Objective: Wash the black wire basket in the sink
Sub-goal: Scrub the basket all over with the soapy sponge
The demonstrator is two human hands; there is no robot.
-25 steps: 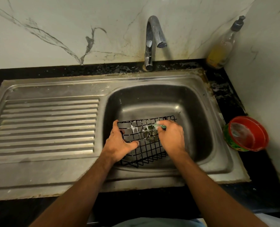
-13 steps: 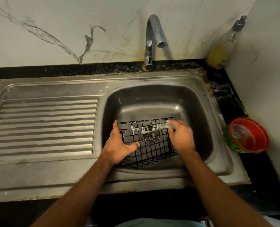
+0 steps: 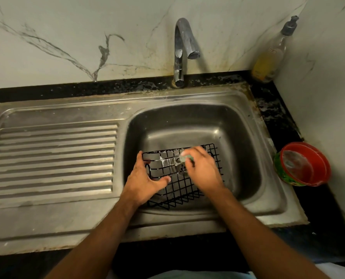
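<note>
Basket (image 3: 179,178) first: the black wire one sits down in the sink bowl (image 3: 238,137), over the drain, tilted toward me with its near edge against the front wall of the bowl. My left hand (image 3: 145,182) grips its left end, thumb hooked over the wires and fingers wrapped round the side. My right hand (image 3: 202,170) pinches a small greenish scrubber (image 3: 185,158) and presses it against the upper wires.

I judge the wash to be partway through. White suds streak the top rows of the grid near the scrubber, while the lower rows and the front edge look bare and black, so most of the scrubbing seems left to do. No water comes from the tap (image 3: 182,47), so rinsing is not yet done either.

Around it, the steel sink has a ribbed draining board (image 3: 52,156) on the left, dull and water-marked. The counter (image 3: 274,109) is black speckled stone with white residue near the back corner. A pump bottle (image 3: 272,57) of yellow liquid stands in that corner, and a red bowl (image 3: 304,164) with a cloudy inside sits on the right. The wall (image 3: 66,37) is white marble with grey veins.
</note>
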